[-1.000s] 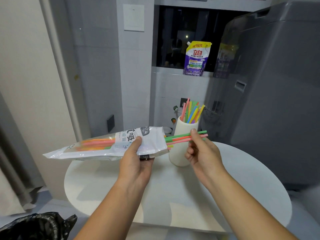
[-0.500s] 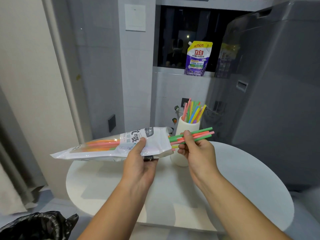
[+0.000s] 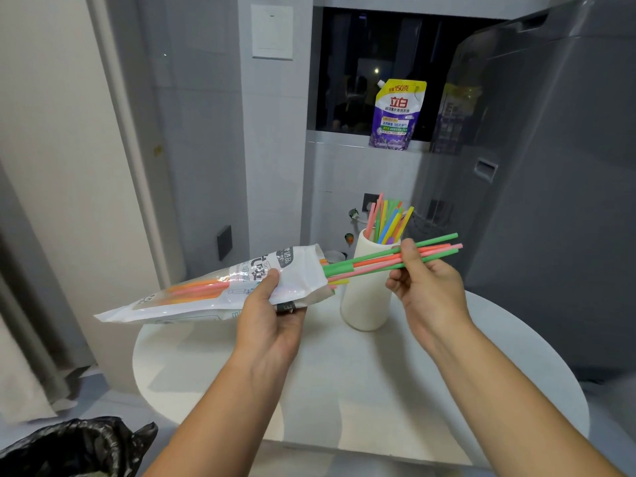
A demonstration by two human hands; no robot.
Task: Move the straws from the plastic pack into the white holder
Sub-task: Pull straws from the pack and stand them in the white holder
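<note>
The left hand (image 3: 272,325) is wrapped around the plastic pack (image 3: 220,290) near its open mouth, holding it almost level above the round table (image 3: 378,390). The right hand (image 3: 426,290) pinches a few green and pink straws (image 3: 371,263), their tails only just inside the pack. Behind that pinch stands the white holder (image 3: 366,297), with straws already in it.

Soft, even indoor light, faint shadows on the table (image 3: 447,373), wide-angle bending at edges, slight blur.
</note>
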